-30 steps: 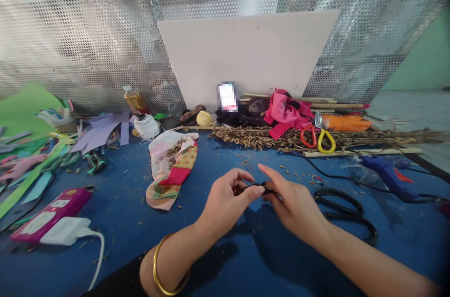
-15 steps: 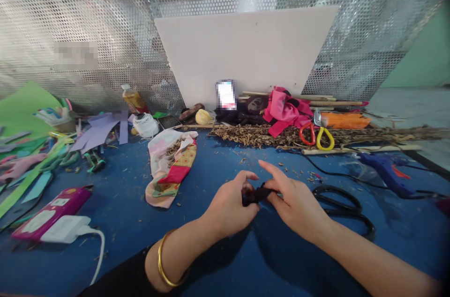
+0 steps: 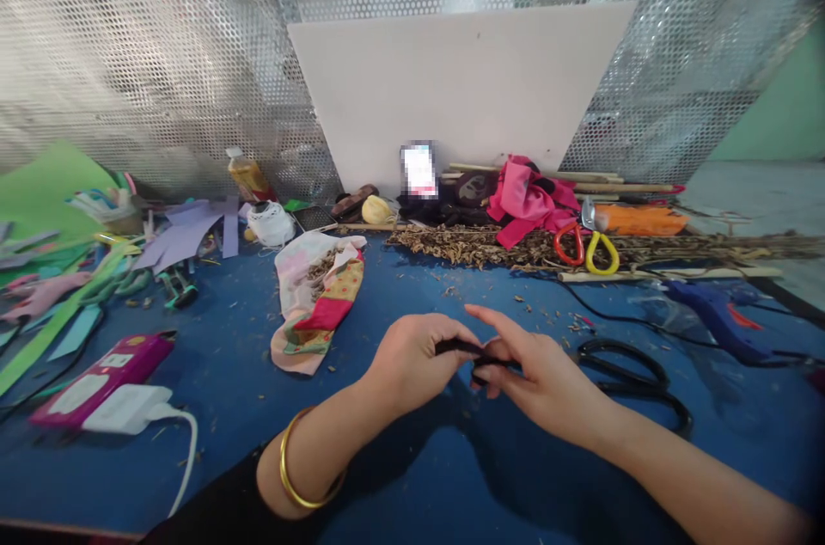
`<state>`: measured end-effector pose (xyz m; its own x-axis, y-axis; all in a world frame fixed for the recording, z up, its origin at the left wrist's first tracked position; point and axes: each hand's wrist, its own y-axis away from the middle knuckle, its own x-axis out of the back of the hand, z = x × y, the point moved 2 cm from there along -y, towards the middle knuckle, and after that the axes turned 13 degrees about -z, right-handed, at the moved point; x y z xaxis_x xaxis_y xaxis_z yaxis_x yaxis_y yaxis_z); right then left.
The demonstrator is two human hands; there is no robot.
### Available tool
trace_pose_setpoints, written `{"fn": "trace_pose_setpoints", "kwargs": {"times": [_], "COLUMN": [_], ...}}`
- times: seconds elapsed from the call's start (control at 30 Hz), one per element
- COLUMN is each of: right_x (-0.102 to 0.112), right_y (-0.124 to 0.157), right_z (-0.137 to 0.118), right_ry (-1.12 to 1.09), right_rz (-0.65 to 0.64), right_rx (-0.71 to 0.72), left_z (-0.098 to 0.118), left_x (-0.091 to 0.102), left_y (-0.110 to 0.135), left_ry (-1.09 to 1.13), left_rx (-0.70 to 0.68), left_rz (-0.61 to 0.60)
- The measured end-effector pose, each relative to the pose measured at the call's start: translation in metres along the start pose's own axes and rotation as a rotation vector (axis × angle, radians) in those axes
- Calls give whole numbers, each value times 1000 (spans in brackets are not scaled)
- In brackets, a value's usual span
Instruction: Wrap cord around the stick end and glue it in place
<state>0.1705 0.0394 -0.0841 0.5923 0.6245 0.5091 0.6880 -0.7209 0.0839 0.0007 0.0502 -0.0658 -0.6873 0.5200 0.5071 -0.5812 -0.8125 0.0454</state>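
Both my hands meet over the middle of the blue table [image 3: 412, 476]. My left hand [image 3: 412, 356], with a gold bangle [image 3: 293, 476] on the wrist, is closed and pinches one end of a small black strip [image 3: 473, 353]. My right hand [image 3: 538, 373] pinches the other end, its forefinger stretched out above it. The strip is thin and dark; I cannot tell what it is made of. Large black scissors [image 3: 635, 386] lie flat just right of my right hand.
A patterned cloth [image 3: 315, 300] with dry bits lies left of centre. Dried stalks [image 3: 516, 248], red-and-yellow scissors [image 3: 586, 248], pink fabric [image 3: 525, 201] and a white board [image 3: 451, 89] stand behind. A blue glue gun [image 3: 709, 313] is right; a pink phone [image 3: 96, 369], white charger [image 3: 129, 407] and paper scraps left.
The black piece, bunched between my fingers half a second ago, is now drawn out into a thin strip. Both hands have shifted slightly lower and nearer.
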Motion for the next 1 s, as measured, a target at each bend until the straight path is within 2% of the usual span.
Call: {"fn": "trace_pose_setpoints", "kwargs": {"times": [0.13, 0.33, 0.5, 0.63, 0.73, 0.83, 0.9, 0.93, 0.97, 1.0], "right_x": [0, 1, -3, -4, -4, -5, -5, -5, -4, -3], "right_y": [2, 3, 5, 6, 7, 8, 8, 8, 9, 9], "right_z": [-3, -4, -8, -8, -10, -12, -13, -13, -13, -13], "right_ry": [-53, -114, -257, -427, -520, -616, -707, -759, -810, -860], "right_rz": [-32, 19, 68, 87, 69, 30, -6, -11, 4, 35], "right_rx": [6, 60, 75, 57, 39, 43, 48, 53, 63, 79], "left_z": [-1, -2, -9, -11, -15, -20, -21, -20, -18, -15], "left_x": [4, 0, -8, -10, -9, -12, -15, -16, -16, -14], "left_y": [-2, -3, -5, -5, -7, -8, -8, -7, -7, -7], "left_ry": [108, 468, 720, 890, 1052, 1162, 1124, 1040, 914, 752], "left_rx": [79, 167, 273, 303, 308, 376, 404, 379, 320, 230], "left_rz": [47, 67, -66, -120, -188, -307, -370, -353, -285, -164]}}
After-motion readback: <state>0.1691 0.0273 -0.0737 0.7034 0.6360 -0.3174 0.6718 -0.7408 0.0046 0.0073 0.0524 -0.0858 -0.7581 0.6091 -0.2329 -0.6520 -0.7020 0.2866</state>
